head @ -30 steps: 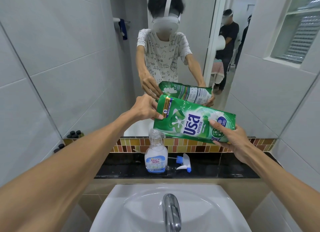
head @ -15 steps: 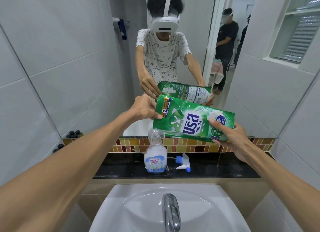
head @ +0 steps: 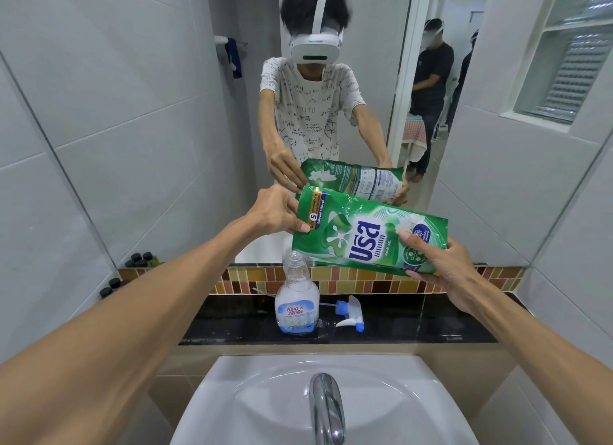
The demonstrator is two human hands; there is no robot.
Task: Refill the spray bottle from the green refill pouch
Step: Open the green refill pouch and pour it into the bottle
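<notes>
a: where's the green refill pouch (head: 368, 234)?
b: held on its side in the air, above and just right of the spray bottle (head: 297, 300). left hand (head: 275, 212) fingers pinch its top corner; right hand (head: 441, 265) fingers are clamped on its bottom end.
a: and the bottle?
b: upright on the black bench (head: 414, 325), neck open, directly under the pouch's left corner.
a: anything nearby?
b: the trigger sprayer head (head: 348, 315) lies just beside the bottle. the faucet (head: 326, 408) and white sink (head: 232, 401) sit nearer; small dark bottles (head: 111, 287) stand far left.
</notes>
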